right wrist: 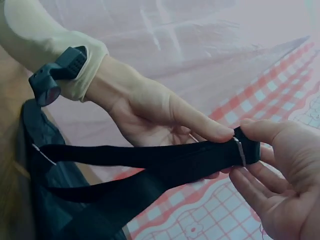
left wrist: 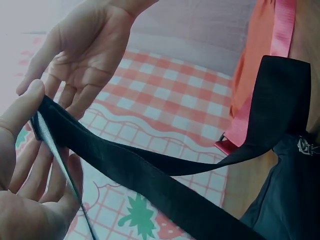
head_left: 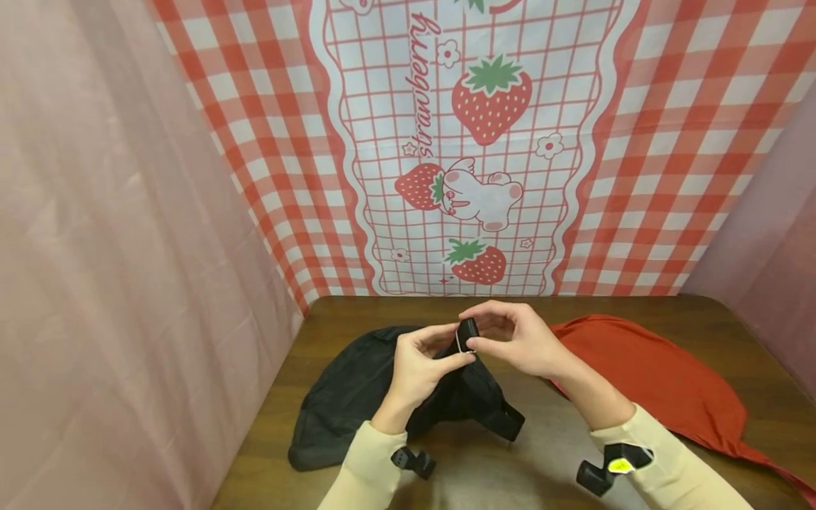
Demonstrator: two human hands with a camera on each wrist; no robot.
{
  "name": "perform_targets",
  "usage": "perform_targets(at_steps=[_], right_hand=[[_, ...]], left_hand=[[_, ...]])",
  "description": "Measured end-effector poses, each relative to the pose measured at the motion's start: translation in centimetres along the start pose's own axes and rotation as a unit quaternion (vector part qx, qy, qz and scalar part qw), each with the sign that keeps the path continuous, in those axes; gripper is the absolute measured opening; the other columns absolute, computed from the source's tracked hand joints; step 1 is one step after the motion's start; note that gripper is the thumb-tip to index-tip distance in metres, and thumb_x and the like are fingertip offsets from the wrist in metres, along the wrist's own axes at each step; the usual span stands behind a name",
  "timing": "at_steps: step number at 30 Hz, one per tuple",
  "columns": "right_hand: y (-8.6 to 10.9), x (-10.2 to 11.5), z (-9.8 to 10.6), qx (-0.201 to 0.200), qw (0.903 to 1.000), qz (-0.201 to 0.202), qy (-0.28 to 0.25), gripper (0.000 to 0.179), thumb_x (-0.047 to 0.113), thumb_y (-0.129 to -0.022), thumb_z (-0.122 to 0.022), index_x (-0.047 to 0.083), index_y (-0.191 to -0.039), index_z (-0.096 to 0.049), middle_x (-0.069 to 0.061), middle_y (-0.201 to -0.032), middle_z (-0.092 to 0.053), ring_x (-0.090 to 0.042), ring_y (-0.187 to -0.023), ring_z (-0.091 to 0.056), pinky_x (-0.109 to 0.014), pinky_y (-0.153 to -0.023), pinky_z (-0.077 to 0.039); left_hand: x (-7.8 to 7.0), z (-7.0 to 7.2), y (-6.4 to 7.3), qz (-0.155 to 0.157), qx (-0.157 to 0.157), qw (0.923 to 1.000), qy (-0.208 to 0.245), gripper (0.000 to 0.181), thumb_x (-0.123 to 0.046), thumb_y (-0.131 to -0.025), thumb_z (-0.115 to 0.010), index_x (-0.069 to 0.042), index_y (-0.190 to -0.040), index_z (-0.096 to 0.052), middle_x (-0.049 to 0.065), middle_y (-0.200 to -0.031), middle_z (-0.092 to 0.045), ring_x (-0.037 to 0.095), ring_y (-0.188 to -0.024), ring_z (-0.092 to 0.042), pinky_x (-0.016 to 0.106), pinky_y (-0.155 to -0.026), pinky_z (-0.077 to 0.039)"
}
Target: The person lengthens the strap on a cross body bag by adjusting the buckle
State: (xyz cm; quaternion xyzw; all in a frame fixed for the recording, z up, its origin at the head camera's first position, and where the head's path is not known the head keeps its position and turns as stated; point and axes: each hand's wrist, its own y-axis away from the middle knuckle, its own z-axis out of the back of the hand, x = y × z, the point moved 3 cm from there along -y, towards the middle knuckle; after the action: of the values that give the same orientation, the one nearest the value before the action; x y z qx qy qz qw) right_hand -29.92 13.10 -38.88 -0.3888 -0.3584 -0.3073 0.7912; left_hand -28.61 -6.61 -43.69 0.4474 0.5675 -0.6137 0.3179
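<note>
Black strap (head_left: pixel 468 329) is held up above the table (head_left: pixel 261 460), doubled over between two narrow grips. The left grip (head_left: pixel 416 365) has its thumb on the strap and fingers behind it, close beside a thin metal slider (right wrist: pixel 241 150). The right grip (head_left: pixel 528 341) pinches the folded end, its thumb and fingers nearly meeting across it. Lengths of strap run down towards a black bag (head_left: pixel 344 404) lying on the left of the table; the left hand and cream sleeve (head_left: pixel 366 471) stand in front of part of it. A wide black band (head_left: pixel 506 421) juts out at the bag's right. Farther right lies a red bag (head_left: pixel 650 382), partly hidden by the right forearm (head_left: pixel 599 393). Behind everything hangs a red-checked strawberry cloth (head_left: pixel 459 149).
</note>
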Motion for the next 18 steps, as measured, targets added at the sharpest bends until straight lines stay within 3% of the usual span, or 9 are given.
perform_targets(at_steps=[3, 7, 10, 14, 18], right_hand=[[-0.02, 0.04, -0.11, -0.019, 0.9992, -0.007, -0.035, 0.035, 0.011, -0.097, -0.079, 0.012, -0.131, -0.072, -0.011, -0.121, -0.077, -0.013, -0.107, -0.075, -0.022, -0.094, -0.061], [0.21, 0.12, -0.23, -0.063, 0.9959, 0.021, -0.062, 0.032, 0.005, -0.098, -0.076, 0.004, -0.130, -0.071, -0.018, -0.127, -0.073, -0.008, -0.113, -0.073, -0.020, -0.098, -0.060], [0.29, 0.22, -0.59, -0.063, 0.9957, 0.039, -0.055, 0.039, 0.001, -0.096, -0.077, 0.002, -0.134, -0.067, -0.018, -0.133, -0.069, -0.007, -0.118, -0.071, -0.019, -0.103, -0.057], [0.19, 0.34, -0.72, -0.059, 0.9976, 0.035, -0.005, 0.041, 0.006, -0.093, -0.082, 0.009, -0.132, -0.070, -0.010, -0.128, -0.073, -0.011, -0.112, -0.072, -0.020, -0.099, -0.058], [0.06, 0.49, -0.40, -0.096, 0.9948, 0.032, -0.009, 0.031, 0.007, -0.095, -0.080, 0.009, -0.125, -0.074, -0.010, -0.120, -0.076, -0.010, -0.104, -0.073, -0.019, -0.092, -0.059]], left_hand=[[-0.16, -0.01, -0.06, 0.002, -0.006, 1.0000, -0.004, 0.042, 0.003, -0.083, -0.088, 0.001, -0.123, -0.078, 0.025, -0.119, -0.078, 0.007, -0.105, -0.077, 0.027, -0.100, -0.061], [-0.28, -0.06, -0.02, 0.007, -0.017, 0.9998, -0.003, 0.040, 0.002, -0.084, -0.088, 0.001, -0.122, -0.078, 0.025, -0.119, -0.078, 0.008, -0.104, -0.078, 0.029, -0.099, -0.062], [-0.37, -0.05, 0.09, 0.011, -0.019, 0.9997, -0.011, 0.039, -0.001, -0.084, -0.089, 0.002, -0.121, -0.078, 0.025, -0.119, -0.078, 0.008, -0.105, -0.078, 0.028, -0.100, -0.061], [-0.57, -0.30, 0.08, 0.010, -0.009, 0.9996, -0.023, 0.040, 0.000, -0.084, -0.089, 0.003, -0.122, -0.077, 0.025, -0.121, -0.077, 0.006, -0.107, -0.076, 0.029, -0.104, -0.059], [-0.61, -0.36, -0.08, 0.002, -0.007, 0.9996, -0.027, 0.040, 0.003, -0.084, -0.087, 0.002, -0.122, -0.078, 0.025, -0.120, -0.077, 0.006, -0.108, -0.076, 0.031, -0.105, -0.059]])
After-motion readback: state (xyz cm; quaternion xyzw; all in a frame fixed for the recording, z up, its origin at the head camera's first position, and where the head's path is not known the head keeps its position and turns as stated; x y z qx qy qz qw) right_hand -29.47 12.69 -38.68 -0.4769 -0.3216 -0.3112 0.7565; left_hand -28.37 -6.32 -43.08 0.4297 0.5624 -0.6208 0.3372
